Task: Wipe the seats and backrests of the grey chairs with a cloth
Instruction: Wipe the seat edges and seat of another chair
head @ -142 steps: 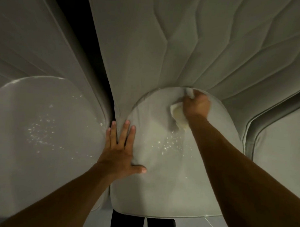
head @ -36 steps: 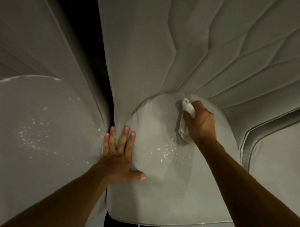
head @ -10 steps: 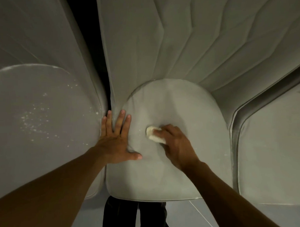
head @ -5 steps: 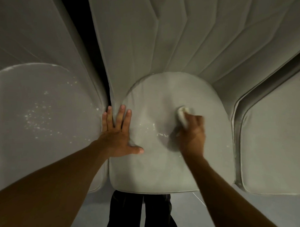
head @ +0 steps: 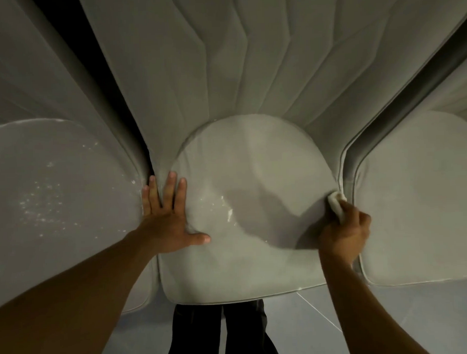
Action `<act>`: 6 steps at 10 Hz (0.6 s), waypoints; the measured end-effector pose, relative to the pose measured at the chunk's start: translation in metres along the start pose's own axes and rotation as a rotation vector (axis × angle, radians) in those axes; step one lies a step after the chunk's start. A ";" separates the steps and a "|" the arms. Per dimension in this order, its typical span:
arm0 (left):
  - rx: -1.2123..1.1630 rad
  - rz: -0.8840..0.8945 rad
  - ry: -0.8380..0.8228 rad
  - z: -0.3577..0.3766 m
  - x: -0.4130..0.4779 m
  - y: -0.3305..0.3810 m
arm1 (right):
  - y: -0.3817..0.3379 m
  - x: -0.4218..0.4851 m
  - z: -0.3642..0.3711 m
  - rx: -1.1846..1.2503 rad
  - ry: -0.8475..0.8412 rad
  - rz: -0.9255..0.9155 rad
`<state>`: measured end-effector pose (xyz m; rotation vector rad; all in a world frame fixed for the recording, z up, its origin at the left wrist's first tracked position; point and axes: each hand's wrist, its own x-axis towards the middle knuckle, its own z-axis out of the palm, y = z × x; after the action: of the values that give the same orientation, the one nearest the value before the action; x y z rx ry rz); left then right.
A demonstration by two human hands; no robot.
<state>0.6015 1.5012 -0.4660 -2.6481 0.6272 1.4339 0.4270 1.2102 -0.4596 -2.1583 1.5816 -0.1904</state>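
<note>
Middle seat wipe, cloth at right edge.
Right hand (head: 344, 232) grips cloth (head: 337, 205) against middle seat (head: 253, 160); left hand (head: 168, 218) flat, fingers straight, bracing it. White specks (head: 223, 206) remain; next pass likely needs a sweep leftward.

Middle seat: rounded grey fabric seat cushion (head: 252, 155), plain light grey, white specks left of centre.
Backrest: grey padded backrest (head: 223, 58), zigzag stitched lines fanning out.
Left seat: grey left seat cushion (head: 54, 162), scattered white specks.
Cloth: your small wadded white cloth (head: 336, 203), plain.
Trousers: your black trousers (head: 198, 334).
Floor: pale blue-grey tiled floor (head: 406, 319), thin light joint line.
</note>
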 end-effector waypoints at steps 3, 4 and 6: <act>0.044 -0.023 -0.041 -0.003 -0.001 0.004 | -0.032 -0.069 0.031 0.166 -0.306 -0.211; 0.044 -0.023 -0.044 -0.003 -0.002 0.005 | -0.025 -0.055 0.019 0.208 -0.097 -0.112; 0.038 -0.017 -0.047 -0.003 -0.001 0.003 | 0.000 -0.032 0.015 0.209 -0.021 0.181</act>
<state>0.6024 1.4976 -0.4631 -2.5767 0.6194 1.4608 0.4217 1.2436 -0.4681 -1.8436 1.6560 -0.2610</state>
